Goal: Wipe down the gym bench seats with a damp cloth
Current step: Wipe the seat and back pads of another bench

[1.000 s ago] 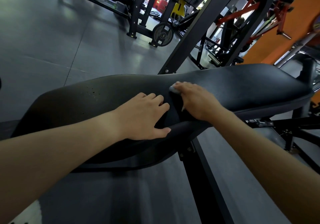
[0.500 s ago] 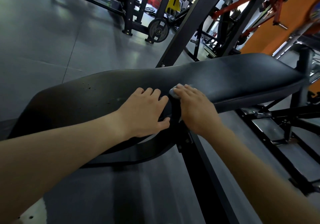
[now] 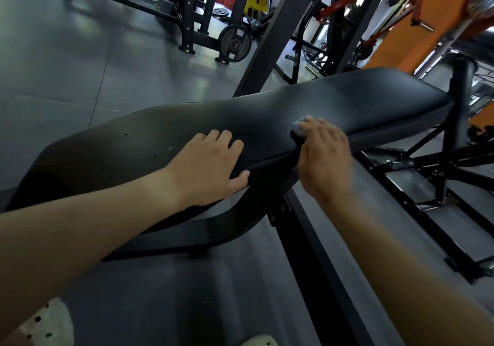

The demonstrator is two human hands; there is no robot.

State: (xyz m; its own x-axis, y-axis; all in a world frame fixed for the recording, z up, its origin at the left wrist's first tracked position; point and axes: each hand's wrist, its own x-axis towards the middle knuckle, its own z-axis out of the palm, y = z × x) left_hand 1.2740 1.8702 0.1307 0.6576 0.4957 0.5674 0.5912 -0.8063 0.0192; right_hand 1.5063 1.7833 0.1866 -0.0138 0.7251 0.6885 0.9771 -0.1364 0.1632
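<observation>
While your left hand (image 3: 208,166) lies flat on the bench (image 3: 374,97), grip open, your right hand (image 3: 324,158) curls its grip over the cloth (image 3: 298,130). The cloth sits on the bench top by its near edge.

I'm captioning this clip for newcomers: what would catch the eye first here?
The long black bench pad stretching across the middle, with both bare hands on it. The left hand rests flat near its front edge while the right hand holds a small grey cloth against the pad. Behind, an orange wall at top right stands out.
</observation>
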